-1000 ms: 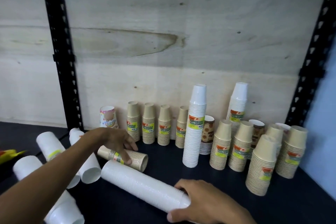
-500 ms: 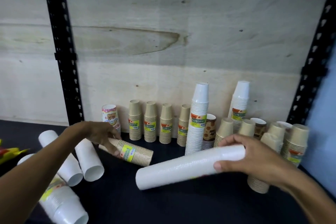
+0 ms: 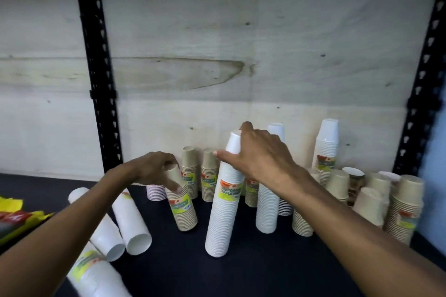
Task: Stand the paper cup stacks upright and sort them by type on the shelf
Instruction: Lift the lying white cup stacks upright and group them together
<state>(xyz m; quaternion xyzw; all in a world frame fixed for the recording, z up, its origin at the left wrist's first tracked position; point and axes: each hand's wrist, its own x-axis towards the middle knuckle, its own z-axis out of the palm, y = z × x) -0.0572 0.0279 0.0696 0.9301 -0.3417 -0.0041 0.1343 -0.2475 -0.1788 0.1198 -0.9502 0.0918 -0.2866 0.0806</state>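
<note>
My right hand (image 3: 260, 154) grips the top of a tall white cup stack (image 3: 223, 212), which stands nearly upright on the dark shelf (image 3: 265, 270). My left hand (image 3: 156, 166) holds the top of a short brown cup stack (image 3: 182, 205), tilted a little to the left. Behind them stand upright brown stacks (image 3: 189, 171) and white stacks (image 3: 327, 149) along the back wall. More brown stacks (image 3: 404, 210) crowd the right end. Three white stacks (image 3: 130, 222) lie on their sides at the left.
A pink-patterned stack (image 3: 155, 192) sits behind my left hand. Yellow and red packaging (image 3: 14, 217) lies at the far left. Black slotted uprights (image 3: 99, 67) frame the shelf bay, and a pale plywood wall (image 3: 241, 43) closes the back.
My right hand swung the long white stack from lying to standing. My left hand raised the brown stack from lying to nearly upright.
</note>
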